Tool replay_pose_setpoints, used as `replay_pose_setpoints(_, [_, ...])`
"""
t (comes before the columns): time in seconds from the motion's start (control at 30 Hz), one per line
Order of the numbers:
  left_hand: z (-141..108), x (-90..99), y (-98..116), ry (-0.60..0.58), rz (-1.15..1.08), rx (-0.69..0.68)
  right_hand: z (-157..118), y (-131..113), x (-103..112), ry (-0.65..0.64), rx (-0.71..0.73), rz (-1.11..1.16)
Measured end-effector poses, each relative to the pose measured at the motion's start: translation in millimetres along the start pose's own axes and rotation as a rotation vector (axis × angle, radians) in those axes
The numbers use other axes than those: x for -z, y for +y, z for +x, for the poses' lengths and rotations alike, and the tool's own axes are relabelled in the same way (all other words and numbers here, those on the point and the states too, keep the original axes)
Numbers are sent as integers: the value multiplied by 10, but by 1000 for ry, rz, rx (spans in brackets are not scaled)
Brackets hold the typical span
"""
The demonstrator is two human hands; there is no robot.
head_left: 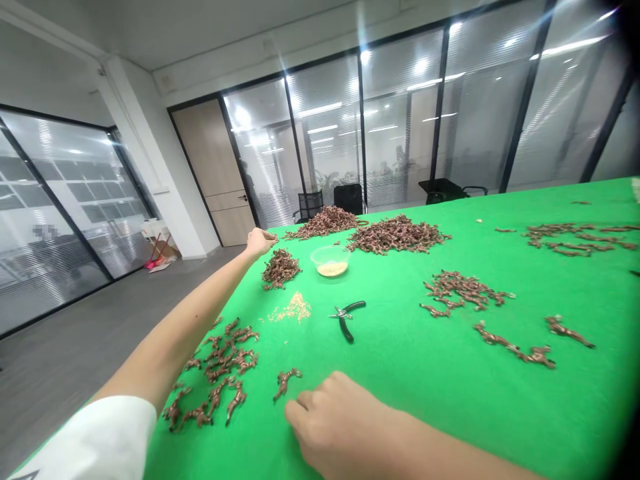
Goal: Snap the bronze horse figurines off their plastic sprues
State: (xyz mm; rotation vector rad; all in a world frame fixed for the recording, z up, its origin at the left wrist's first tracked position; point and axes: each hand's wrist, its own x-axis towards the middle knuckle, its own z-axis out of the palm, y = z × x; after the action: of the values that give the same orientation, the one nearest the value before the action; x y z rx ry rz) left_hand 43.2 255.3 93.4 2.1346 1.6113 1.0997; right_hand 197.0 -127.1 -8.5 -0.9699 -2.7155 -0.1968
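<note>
My left hand (261, 242) reaches far over the green table, fingers pinched together just above and left of a small heap of brown pieces (281, 269); what they hold is too small to name. Closer in, my right hand (327, 417) rests near the table surface with its fingers curled; their tips are hidden underneath. A single brown figure-like piece (286, 383) lies just beyond its fingers. Several similar brown pieces (231, 357) are spread beside my left forearm. Pliers with black handles (346, 320) lie with their handles apart, beyond my right hand.
A clear bowl (331, 261) holds small pale bits, and more pale bits (297, 308) lie loose before it. Two large brown heaps (327, 222) (397, 235) stand at the back. Further brown pieces (465, 290) lie on the right of the green cloth (410, 373). Chairs (350, 199) stand behind.
</note>
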Motion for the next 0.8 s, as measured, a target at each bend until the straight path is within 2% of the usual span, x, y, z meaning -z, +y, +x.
replay_pose_setpoints(0.2, [-53, -91, -31, -68, 131, -4, -2, -8, 32, 1, 2, -2])
replay_pose_setpoints(0.47, [-121, -136, -58, -116, 181, -13, 4, -13, 29, 0, 0, -15])
replay_pose_setpoints(0.8, [-118, -69, -60, -46, 99, 29, -1, -22, 44, -9, -7, -16])
